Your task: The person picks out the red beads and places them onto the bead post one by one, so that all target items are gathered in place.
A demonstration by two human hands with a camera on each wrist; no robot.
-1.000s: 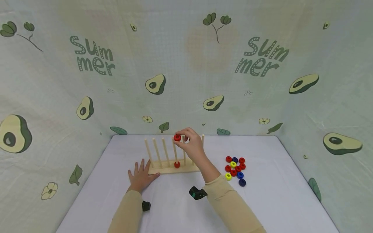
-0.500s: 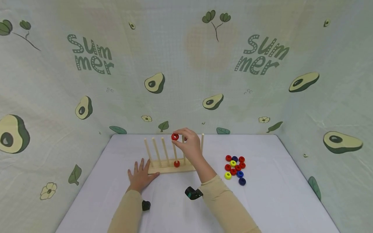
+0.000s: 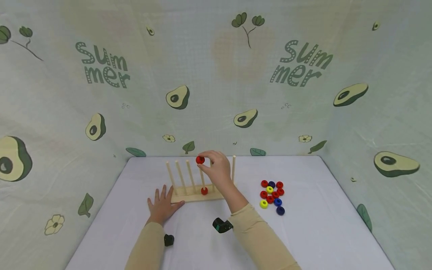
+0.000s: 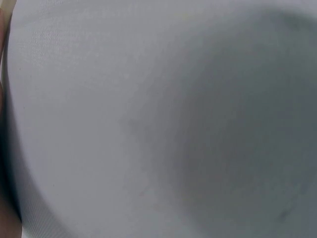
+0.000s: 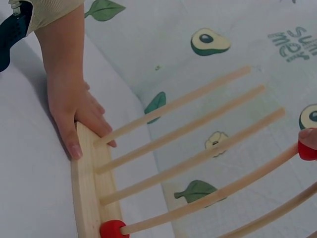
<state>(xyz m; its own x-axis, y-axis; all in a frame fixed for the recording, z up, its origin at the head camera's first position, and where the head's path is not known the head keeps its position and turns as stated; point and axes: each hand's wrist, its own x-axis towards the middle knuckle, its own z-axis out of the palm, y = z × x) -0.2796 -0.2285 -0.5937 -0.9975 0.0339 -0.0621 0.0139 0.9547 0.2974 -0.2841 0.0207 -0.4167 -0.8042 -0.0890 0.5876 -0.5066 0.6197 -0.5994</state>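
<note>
My right hand (image 3: pixel 218 170) pinches a red ring (image 3: pixel 200 160) between thumb and fingers at the top of the fourth peg from the left. Whether the peg tip is inside the ring's hole, I cannot tell. Another red ring (image 3: pixel 204 191) sits at the foot of that peg, on a wooden peg rack (image 3: pixel 187 198). With fingers spread, my left hand (image 3: pixel 162 206) rests at the rack's left end. In the right wrist view, the thumb and fingers of the left hand (image 5: pixel 74 106) lie on either side of the base. Only a sliver of hand shows in the left wrist view.
Several loose rings, including a red ring (image 3: pixel 263 194), a yellow ring (image 3: pixel 263 204) and a dark blue ring (image 3: pixel 280 210), lie right of the rack on a white-covered table (image 3: pixel 320 225). A patterned cloth (image 3: pixel 209 56) hangs behind and at both sides.
My right hand has moved slightly left with the red ring, which has turned from facing the head camera to lying flatter over the peg top. My left hand stays put.
</note>
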